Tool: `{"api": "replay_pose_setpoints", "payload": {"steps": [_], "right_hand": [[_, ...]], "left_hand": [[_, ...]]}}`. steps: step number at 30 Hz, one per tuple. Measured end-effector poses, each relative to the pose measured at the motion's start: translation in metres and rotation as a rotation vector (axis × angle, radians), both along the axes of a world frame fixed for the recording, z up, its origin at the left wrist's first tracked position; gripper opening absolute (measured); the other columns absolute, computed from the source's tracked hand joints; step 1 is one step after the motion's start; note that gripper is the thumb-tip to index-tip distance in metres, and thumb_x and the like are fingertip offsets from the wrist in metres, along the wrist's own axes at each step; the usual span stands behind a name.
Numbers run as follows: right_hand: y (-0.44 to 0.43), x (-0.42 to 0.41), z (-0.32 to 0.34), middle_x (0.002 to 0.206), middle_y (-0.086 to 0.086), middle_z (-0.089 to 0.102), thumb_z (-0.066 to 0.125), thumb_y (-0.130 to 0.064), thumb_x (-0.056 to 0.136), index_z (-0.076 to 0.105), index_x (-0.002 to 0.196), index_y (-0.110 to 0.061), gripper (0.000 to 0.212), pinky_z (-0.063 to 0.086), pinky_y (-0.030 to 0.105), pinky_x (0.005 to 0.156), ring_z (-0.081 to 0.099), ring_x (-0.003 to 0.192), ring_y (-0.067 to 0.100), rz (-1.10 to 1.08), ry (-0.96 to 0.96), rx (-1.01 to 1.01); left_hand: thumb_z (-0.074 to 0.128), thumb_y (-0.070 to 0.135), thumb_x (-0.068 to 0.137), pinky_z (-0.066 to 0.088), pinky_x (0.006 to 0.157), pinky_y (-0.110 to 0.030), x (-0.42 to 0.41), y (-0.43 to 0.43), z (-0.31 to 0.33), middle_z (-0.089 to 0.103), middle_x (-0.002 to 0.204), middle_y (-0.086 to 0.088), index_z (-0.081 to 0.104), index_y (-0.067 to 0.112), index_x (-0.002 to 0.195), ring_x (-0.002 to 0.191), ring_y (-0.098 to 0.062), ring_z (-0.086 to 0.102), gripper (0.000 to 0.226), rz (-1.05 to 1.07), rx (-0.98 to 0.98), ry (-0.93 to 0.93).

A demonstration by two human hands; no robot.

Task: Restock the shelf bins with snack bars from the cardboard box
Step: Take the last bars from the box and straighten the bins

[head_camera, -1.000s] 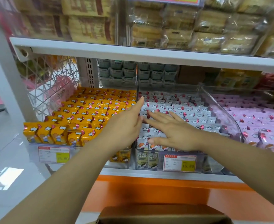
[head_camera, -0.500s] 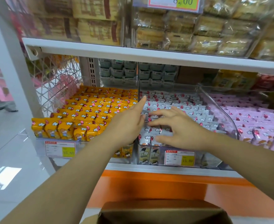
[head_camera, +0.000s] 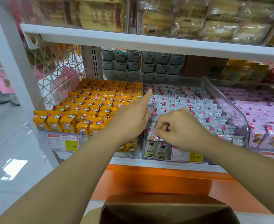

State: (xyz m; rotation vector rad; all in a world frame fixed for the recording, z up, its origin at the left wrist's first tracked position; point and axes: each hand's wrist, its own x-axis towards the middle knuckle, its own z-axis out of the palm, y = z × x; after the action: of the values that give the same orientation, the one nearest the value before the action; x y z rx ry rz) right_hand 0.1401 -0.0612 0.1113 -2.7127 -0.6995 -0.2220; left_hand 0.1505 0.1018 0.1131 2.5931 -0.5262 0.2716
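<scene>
The left hand (head_camera: 131, 117) reaches out flat and on edge, its grip spread with the fingers straight. The forefinger tip lies against the left side of the grey-wrapped snack bars with red and white cloud print (head_camera: 181, 101), beside the clear upright divider (head_camera: 142, 73). These bars fill the middle clear plastic shelf bin (head_camera: 230, 104) in close rows. The right hand (head_camera: 181, 128) sits near the front of that bin with its fingers curled, the grip pinching the top of a front-row bar (head_camera: 150, 135) between thumb and fingertips; how many wrappers it holds cannot be told. The two hands are just beside each other. The left bin holds orange-yellow wrapped snack bars (head_camera: 97, 101), and the right one holds pale pink wrapped snack bars (head_camera: 262, 113). White price tags with yellow patches (head_camera: 63, 142) hang on the bin fronts above the white shelf edge (head_camera: 157, 164). The brown cardboard box (head_camera: 165, 212) stands open at the bottom of the view, below the forearms, its inside in shadow. Clear-wrapped pale cakes (head_camera: 189, 21) lie on the shelf above.
</scene>
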Motion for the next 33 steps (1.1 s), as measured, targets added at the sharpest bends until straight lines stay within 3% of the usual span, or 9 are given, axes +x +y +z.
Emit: {"api": "replay_pose_setpoints", "payload": {"steps": [4, 8, 12, 15, 17, 20, 22, 28, 33], "right_hand": [[0.009, -0.001, -0.007, 0.064, -0.018, 0.054, 0.061, -0.032, 0.087, 0.054, 0.065, -0.035, 0.023, 0.032, 0.035, 0.097, 0.051, 0.07, 0.003, -0.03, -0.056, -0.065], [0.009, 0.001, -0.001, 0.077, -0.012, 0.055, 0.056, -0.037, 0.091, 0.069, 0.083, -0.028, 0.018, 0.028, 0.033, 0.094, 0.049, 0.082, 0.01, 0.016, -0.053, -0.172], [-0.019, -0.016, 0.009, 0.094, -0.017, 0.056, 0.047, -0.037, 0.096, 0.072, 0.1, -0.028, 0.027, 0.031, 0.03, 0.096, 0.046, 0.091, 0.002, 0.09, 0.007, -0.047], [-0.06, -0.031, 0.017, 0.133, -0.016, 0.049, 0.04, -0.035, 0.098, 0.048, 0.134, -0.037, 0.037, 0.026, 0.028, 0.108, 0.038, 0.123, 0.002, -0.091, -0.015, 0.025], [-0.083, -0.043, 0.012, 0.155, -0.013, 0.022, 0.029, -0.045, 0.098, 0.022, 0.146, -0.04, 0.049, 0.012, 0.029, 0.116, 0.017, 0.141, 0.007, -0.158, 0.11, -0.148], [-0.096, -0.06, -0.009, 0.148, -0.019, -0.031, -0.02, -0.077, 0.071, -0.03, 0.129, -0.055, 0.062, -0.011, 0.039, 0.118, -0.021, 0.143, 0.006, -0.105, 0.226, -0.405], [-0.097, -0.059, -0.013, 0.139, -0.022, -0.042, -0.034, -0.081, 0.053, -0.04, 0.12, -0.055, 0.072, -0.017, 0.044, 0.116, -0.032, 0.137, 0.005, -0.089, 0.233, -0.427], [-0.092, -0.03, -0.011, 0.149, -0.021, -0.026, -0.002, -0.064, 0.082, -0.006, 0.145, -0.046, 0.066, -0.018, 0.051, 0.113, -0.024, 0.141, 0.005, -0.107, 0.261, -0.361], [-0.098, -0.034, -0.005, 0.156, -0.021, 0.0, 0.018, -0.057, 0.092, 0.026, 0.141, -0.051, 0.049, -0.015, 0.049, 0.115, -0.012, 0.144, 0.004, -0.048, 0.296, -0.233]], "left_hand": [[0.031, 0.028, 0.103, 0.047, 0.094, -0.04, -0.001, -0.001, 0.001, 0.022, 0.158, 0.002, 0.004, 0.026, 0.153, 0.122, -0.024, 0.052, 0.057, -0.005, 0.008, 0.0], [0.032, 0.028, 0.103, 0.048, 0.091, -0.037, -0.001, -0.002, 0.001, 0.022, 0.158, 0.001, 0.005, 0.027, 0.153, 0.12, -0.024, 0.054, 0.057, -0.002, 0.031, -0.012], [0.032, 0.028, 0.103, 0.039, 0.106, -0.039, -0.004, -0.004, 0.002, 0.021, 0.158, 0.002, 0.009, 0.026, 0.153, 0.135, -0.023, 0.039, 0.054, 0.015, 0.063, 0.022], [0.032, 0.027, 0.103, 0.002, 0.119, -0.043, -0.013, -0.008, 0.004, 0.017, 0.159, 0.005, 0.018, 0.027, 0.151, 0.148, -0.018, 0.006, 0.05, 0.075, 0.277, -0.138], [0.034, 0.027, 0.102, -0.007, 0.118, -0.042, -0.026, -0.018, 0.005, 0.015, 0.16, 0.004, 0.021, 0.026, 0.151, 0.148, -0.017, 0.002, 0.05, 0.006, 0.344, -0.227], [0.026, 0.038, 0.103, -0.002, 0.121, -0.036, -0.047, -0.04, -0.002, 0.005, 0.161, 0.003, 0.01, 0.023, 0.153, 0.148, -0.013, 0.0, 0.055, -0.163, 0.354, -0.104], [0.019, 0.047, 0.101, -0.005, 0.12, -0.035, -0.051, -0.052, -0.012, -0.008, 0.16, 0.006, -0.002, 0.023, 0.153, 0.147, -0.011, -0.01, 0.06, -0.192, 0.43, 0.05], [0.013, 0.05, 0.1, -0.015, 0.117, -0.042, -0.034, -0.055, -0.023, -0.012, 0.159, 0.013, -0.003, 0.029, 0.152, 0.144, -0.01, -0.019, 0.058, -0.224, 0.468, 0.143], [0.019, 0.048, 0.1, -0.019, 0.115, -0.037, -0.041, -0.049, -0.018, 0.0, 0.158, 0.019, 0.011, 0.032, 0.151, 0.144, -0.006, -0.018, 0.054, -0.309, 0.425, 0.178]]}}
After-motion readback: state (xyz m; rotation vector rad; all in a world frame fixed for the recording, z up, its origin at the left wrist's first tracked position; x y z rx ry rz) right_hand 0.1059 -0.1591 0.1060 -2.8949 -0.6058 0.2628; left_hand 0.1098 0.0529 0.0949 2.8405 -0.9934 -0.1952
